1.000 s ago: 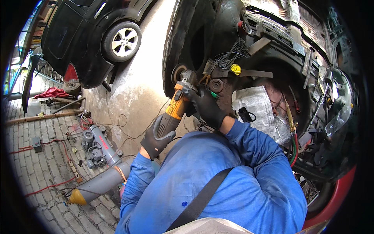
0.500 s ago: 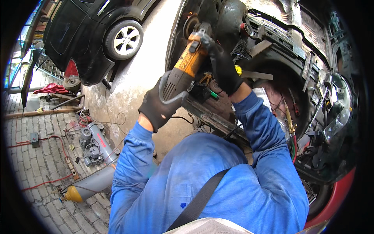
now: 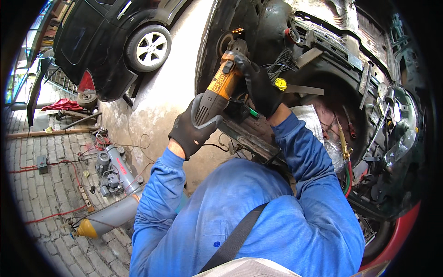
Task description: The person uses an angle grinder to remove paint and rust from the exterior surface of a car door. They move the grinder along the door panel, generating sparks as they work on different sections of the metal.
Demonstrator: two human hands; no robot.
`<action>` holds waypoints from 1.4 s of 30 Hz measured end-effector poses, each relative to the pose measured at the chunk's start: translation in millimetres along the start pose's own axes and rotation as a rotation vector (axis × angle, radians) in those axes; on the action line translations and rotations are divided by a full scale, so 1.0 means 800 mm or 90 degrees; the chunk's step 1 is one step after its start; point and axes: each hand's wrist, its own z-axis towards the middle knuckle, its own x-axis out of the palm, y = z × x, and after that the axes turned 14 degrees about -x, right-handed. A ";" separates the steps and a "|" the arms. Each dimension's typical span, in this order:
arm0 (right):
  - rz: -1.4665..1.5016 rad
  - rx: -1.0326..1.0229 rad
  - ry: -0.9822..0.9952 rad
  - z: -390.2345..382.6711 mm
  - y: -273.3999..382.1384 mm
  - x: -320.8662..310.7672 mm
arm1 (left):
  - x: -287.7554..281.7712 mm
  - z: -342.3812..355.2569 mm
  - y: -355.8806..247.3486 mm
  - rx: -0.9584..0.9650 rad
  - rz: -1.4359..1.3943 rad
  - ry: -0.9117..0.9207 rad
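Note:
My gloved left hand (image 3: pixel 193 129) is closed round the grey rear body of an orange angle grinder (image 3: pixel 217 84). My gloved right hand (image 3: pixel 259 88) grips the same tool near its head. The grinder's disc (image 3: pixel 224 44) is at the dark metal body panel (image 3: pixel 249 21) of a stripped car, and sparks (image 3: pixel 237 30) fly just above it. Beside my right hand are a yellow tape measure (image 3: pixel 280 84), a coil of grey wire (image 3: pixel 288 60) and a flat metal strip (image 3: pixel 307 90). A small green item (image 3: pixel 253 112) lies below that hand.
A black car (image 3: pixel 92 41) stands at upper left. An air compressor (image 3: pixel 117 171) and gas cylinder (image 3: pixel 108 214) rest on paving (image 3: pixel 41 198) with cords and hoses. A torch (image 3: pixel 344 145) with hoses lies in the car body at right. A red panel (image 3: pixel 406 221) is at lower right.
Both hands and the grinder have moved up and slightly right since a second ago, raising the disc along the panel. Sparks show more clearly now above the disc.

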 end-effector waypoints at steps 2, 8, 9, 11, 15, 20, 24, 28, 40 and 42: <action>0.023 -0.057 0.020 -0.007 -0.005 0.006 | 0.001 -0.006 0.003 0.065 0.055 -0.043; -0.020 -0.027 0.099 -0.008 0.005 0.009 | -0.002 -0.016 0.002 -0.017 0.063 -0.023; -0.022 -0.049 0.105 0.000 0.012 0.006 | -0.004 -0.010 -0.003 -0.014 0.083 -0.035; -0.024 -0.089 0.116 0.013 0.023 0.000 | -0.011 0.006 -0.012 0.082 0.064 -0.047; 0.015 -0.087 0.109 0.004 0.012 0.000 | -0.012 0.001 -0.017 -0.010 0.065 -0.005; -0.149 -0.039 0.120 -0.022 -0.021 -0.002 | 0.004 -0.020 -0.009 -0.088 0.071 0.030; -0.082 -0.126 0.135 -0.004 -0.005 -0.013 | 0.002 -0.012 -0.019 -0.062 0.033 0.017; -0.052 -0.024 0.099 0.005 0.012 -0.013 | -0.001 -0.009 -0.034 -0.030 0.035 0.009; -0.031 0.021 0.130 -0.010 0.003 -0.013 | 0.006 -0.015 -0.024 -0.058 0.065 0.012; 0.020 0.010 0.159 -0.017 0.001 -0.008 | 0.006 -0.023 -0.024 -0.181 0.063 0.052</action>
